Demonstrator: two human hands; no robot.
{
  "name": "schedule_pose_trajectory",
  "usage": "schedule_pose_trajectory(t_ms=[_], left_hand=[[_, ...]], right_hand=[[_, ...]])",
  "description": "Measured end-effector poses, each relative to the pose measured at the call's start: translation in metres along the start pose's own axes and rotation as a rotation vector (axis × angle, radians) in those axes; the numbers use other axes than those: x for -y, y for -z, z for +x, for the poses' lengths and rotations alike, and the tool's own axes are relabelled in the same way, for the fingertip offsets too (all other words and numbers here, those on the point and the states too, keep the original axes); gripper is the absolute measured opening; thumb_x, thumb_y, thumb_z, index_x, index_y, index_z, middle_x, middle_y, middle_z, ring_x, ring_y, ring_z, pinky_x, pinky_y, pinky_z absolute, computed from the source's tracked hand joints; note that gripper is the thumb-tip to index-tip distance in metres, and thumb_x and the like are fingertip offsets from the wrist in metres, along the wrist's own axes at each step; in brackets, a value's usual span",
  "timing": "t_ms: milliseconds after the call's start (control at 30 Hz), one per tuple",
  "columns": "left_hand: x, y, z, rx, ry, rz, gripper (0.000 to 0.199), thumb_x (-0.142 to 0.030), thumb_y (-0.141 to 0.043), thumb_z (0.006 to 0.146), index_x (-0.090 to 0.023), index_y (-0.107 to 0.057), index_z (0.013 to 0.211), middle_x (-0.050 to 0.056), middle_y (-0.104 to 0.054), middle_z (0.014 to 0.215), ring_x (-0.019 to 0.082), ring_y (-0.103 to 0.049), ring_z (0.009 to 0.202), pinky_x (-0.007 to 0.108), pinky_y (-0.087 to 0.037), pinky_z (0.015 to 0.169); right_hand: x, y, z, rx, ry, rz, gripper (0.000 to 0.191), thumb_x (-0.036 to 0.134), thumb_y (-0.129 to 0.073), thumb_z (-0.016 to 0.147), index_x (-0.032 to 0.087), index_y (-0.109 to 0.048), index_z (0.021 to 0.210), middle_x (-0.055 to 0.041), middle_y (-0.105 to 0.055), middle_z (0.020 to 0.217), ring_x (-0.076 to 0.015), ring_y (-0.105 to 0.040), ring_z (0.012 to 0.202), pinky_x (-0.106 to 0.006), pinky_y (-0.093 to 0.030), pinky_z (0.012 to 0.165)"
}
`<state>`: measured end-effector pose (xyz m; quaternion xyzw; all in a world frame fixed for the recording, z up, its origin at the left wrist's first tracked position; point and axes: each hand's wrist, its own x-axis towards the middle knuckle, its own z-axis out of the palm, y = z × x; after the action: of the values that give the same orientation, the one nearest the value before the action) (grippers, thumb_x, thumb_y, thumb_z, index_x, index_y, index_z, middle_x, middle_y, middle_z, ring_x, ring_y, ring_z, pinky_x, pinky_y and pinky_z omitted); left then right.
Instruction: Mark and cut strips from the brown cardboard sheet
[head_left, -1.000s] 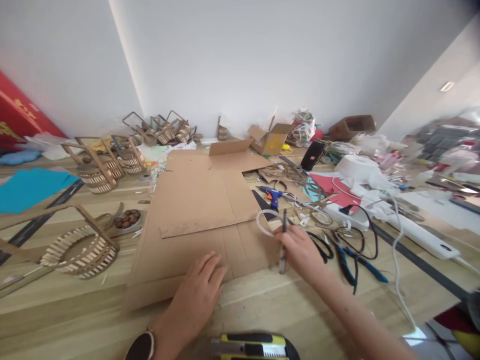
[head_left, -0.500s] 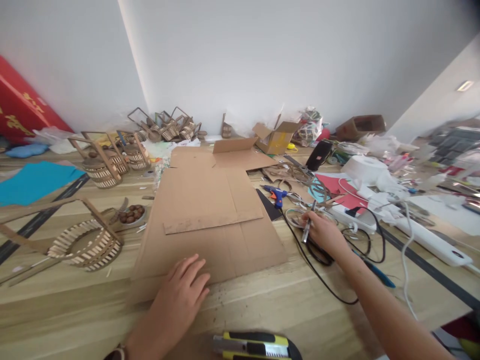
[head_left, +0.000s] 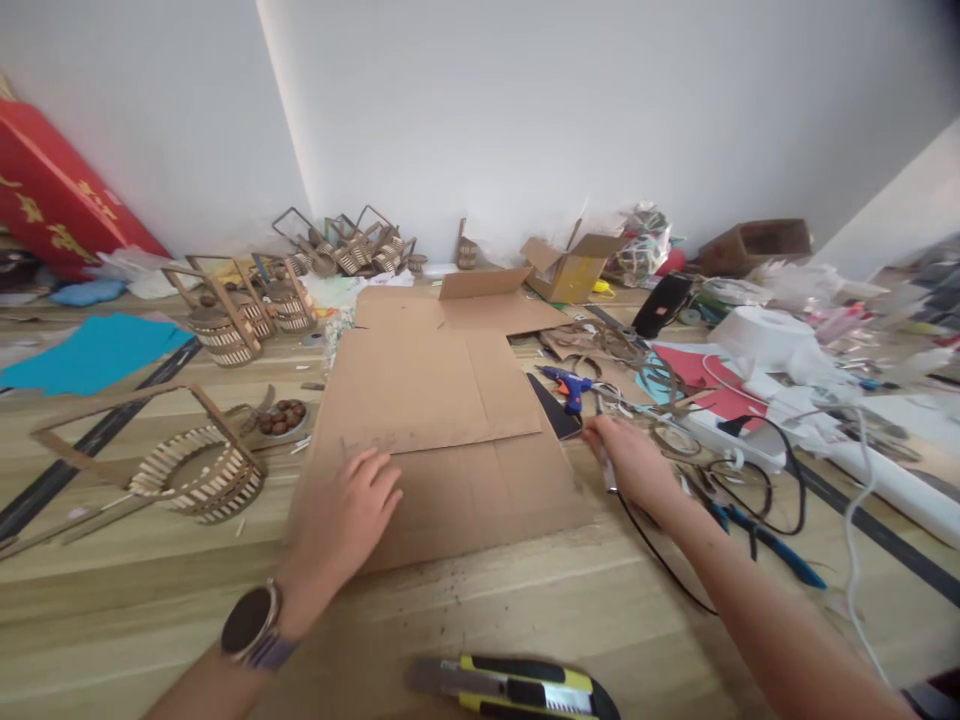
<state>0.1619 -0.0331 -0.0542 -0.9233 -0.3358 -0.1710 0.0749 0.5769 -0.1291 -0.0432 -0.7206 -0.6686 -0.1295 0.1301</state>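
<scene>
A flattened cardboard box (head_left: 480, 500) lies in the middle of the table. My left hand (head_left: 351, 515), wearing a watch, is over its near left part, fingers stretched toward the edge of the upper layer and nothing visible in them. Just right of the cardboard, my right hand (head_left: 636, 462) is closed around a slim silver pen-like tool (head_left: 608, 472); its exact kind does not show. Beyond that hand is a blue glue gun (head_left: 573, 388) near a black flat piece (head_left: 551, 408). A yellow-and-black utility knife (head_left: 536, 690) lies at the near edge of view.
At left stand a slatted basket (head_left: 199, 475) with a tall handle and a bowl of brown nuts (head_left: 283, 420). Blue-handled pliers (head_left: 784, 550), cables and a white power strip (head_left: 731, 440) crowd the right. More small baskets (head_left: 360, 245) and an open carton (head_left: 574, 268) line the wall.
My left hand has slid forward over the cardboard to the upper layer's edge. My right hand has come left toward the cardboard, still holding the silver tool. The view has shifted slightly.
</scene>
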Motion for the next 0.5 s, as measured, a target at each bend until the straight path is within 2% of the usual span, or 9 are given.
schedule_pose_trajectory(t_ms=[100, 200, 267, 333, 500], left_hand=[[0.021, -0.005, 0.024, 0.052, 0.116, 0.055, 0.029, -0.017, -0.055, 0.095, -0.013, -0.066, 0.122, 0.018, -0.064, 0.132, 0.034, -0.056, 0.125, 0.051, -0.048, 0.104], [0.034, -0.009, 0.036, 0.124, 0.132, 0.056, 0.027, -0.017, -0.057, 0.094, -0.014, -0.065, 0.119, 0.016, -0.066, 0.121, 0.03, -0.061, 0.111, 0.045, -0.051, 0.097], [0.038, -0.011, 0.036, 0.146, 0.124, 0.044, 0.022, -0.017, -0.056, 0.095, -0.016, -0.067, 0.113, 0.012, -0.066, 0.109, 0.027, -0.061, 0.101, 0.041, -0.051, 0.092], [0.04, -0.012, 0.035, 0.163, 0.121, 0.026, 0.021, -0.018, -0.055, 0.095, -0.016, -0.068, 0.111, 0.01, -0.064, 0.104, 0.026, -0.06, 0.099, 0.039, -0.051, 0.09], [0.044, -0.007, 0.031, 0.179, 0.131, -0.024, 0.029, -0.023, -0.055, 0.096, -0.015, -0.065, 0.122, 0.013, -0.06, 0.116, 0.027, -0.059, 0.106, 0.041, -0.05, 0.096]], right_hand=[[0.031, -0.015, 0.015, 0.031, 0.128, 0.067, 0.019, 0.01, -0.047, 0.09, 0.019, -0.061, 0.098, -0.0101, -0.071, 0.095, -0.0235, -0.064, 0.093, -0.032, -0.045, 0.079], [0.055, -0.03, 0.034, 0.058, 0.223, 0.123, 0.014, 0.014, -0.053, 0.091, 0.019, -0.061, 0.102, -0.0117, -0.07, 0.114, -0.0243, -0.06, 0.111, -0.035, -0.044, 0.092], [0.063, -0.036, 0.046, 0.078, 0.243, 0.144, 0.011, 0.017, -0.055, 0.091, 0.019, -0.061, 0.101, -0.012, -0.069, 0.113, -0.0253, -0.061, 0.11, -0.037, -0.043, 0.094], [0.065, -0.039, 0.053, 0.098, 0.247, 0.154, 0.01, 0.017, -0.056, 0.091, 0.018, -0.061, 0.1, -0.0117, -0.07, 0.104, -0.026, -0.062, 0.103, -0.039, -0.043, 0.092], [0.061, -0.034, 0.051, 0.139, 0.289, 0.184, 0.005, 0.02, -0.056, 0.092, 0.018, -0.06, 0.096, -0.011, -0.067, 0.097, -0.0258, -0.061, 0.097, -0.038, -0.044, 0.088]])
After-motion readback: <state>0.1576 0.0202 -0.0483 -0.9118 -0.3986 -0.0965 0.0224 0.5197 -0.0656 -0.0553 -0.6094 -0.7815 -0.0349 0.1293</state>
